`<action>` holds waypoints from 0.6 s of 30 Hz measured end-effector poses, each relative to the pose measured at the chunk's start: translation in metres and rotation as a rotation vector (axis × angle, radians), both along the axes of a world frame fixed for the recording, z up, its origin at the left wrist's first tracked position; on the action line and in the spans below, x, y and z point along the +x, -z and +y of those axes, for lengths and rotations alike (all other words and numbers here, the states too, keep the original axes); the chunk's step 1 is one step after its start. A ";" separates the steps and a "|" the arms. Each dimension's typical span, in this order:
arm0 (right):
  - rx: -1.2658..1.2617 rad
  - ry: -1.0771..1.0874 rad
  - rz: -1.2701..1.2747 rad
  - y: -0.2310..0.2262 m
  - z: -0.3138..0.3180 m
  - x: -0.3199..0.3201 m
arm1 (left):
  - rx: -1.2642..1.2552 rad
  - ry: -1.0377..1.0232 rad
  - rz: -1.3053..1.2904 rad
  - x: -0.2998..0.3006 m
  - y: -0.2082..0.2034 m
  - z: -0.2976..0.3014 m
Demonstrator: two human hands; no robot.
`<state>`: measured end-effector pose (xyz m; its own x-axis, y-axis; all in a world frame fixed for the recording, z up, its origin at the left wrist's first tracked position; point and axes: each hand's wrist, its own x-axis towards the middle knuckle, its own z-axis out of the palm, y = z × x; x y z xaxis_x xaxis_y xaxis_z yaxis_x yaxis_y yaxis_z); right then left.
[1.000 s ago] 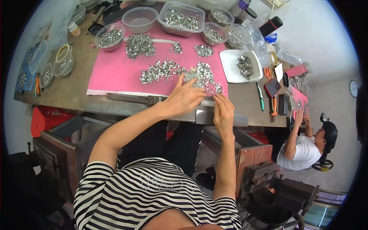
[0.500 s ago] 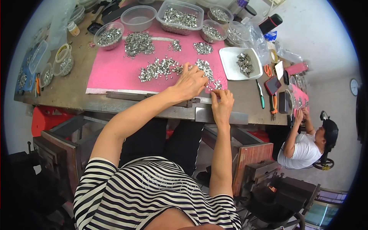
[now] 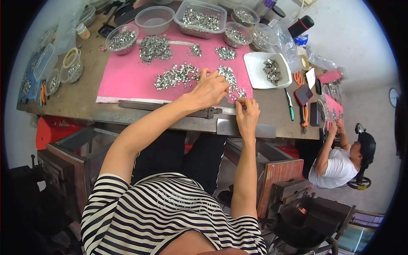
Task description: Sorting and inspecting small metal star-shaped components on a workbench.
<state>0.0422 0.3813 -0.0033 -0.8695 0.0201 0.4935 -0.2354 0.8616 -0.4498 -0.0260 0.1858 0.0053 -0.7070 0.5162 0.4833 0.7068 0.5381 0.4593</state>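
Observation:
Small shiny metal pieces lie in loose heaps on a pink cloth point(image 3: 127, 80). My left hand point(image 3: 209, 88) bends over the cloth between a wide heap of metal pieces point(image 3: 176, 76) and a narrower heap of metal pieces point(image 3: 228, 76). Its fingers are curled, and their tips are partly hidden. Close by on the right, my right hand point(image 3: 247, 114) rests at the cloth's front edge. Thumb and index finger come together beside a few scattered pieces point(image 3: 241, 93); anything between them is too small to make out.
Along the back stand a clear tub of pieces point(image 3: 202, 32), an empty round bowl point(image 3: 154, 25) and filled bowls point(image 3: 122, 40). A white tray point(image 3: 255, 78) holds larger pieces. Right of it lie a green-handled tool point(image 3: 290, 106), pliers point(image 3: 304, 117) and a phone point(image 3: 303, 94). A co-worker point(image 3: 335, 163) sits at right.
My left hand has shifted slightly left and away from me over the cloth. The right hand stays at nearly the same spot, and the heaps look much the same.

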 end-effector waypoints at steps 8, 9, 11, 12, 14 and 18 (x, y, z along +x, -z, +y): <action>0.125 -0.012 -0.035 -0.002 -0.003 -0.005 | -0.081 0.024 0.153 0.002 0.005 0.009; 0.146 -0.017 -0.031 -0.002 -0.002 -0.006 | -0.068 0.040 0.148 0.002 0.004 0.006; 0.153 -0.026 -0.014 -0.004 0.000 -0.005 | -0.045 0.014 0.125 0.004 0.001 -0.003; 0.149 -0.035 -0.017 -0.005 -0.004 -0.002 | -0.022 0.004 0.102 0.007 -0.006 -0.011; -0.004 -0.162 0.019 -0.011 -0.016 0.007 | 0.017 -0.003 0.067 0.019 -0.014 -0.035; -0.053 -0.398 0.054 -0.018 -0.060 0.022 | 0.092 -0.024 -0.015 0.052 -0.009 -0.069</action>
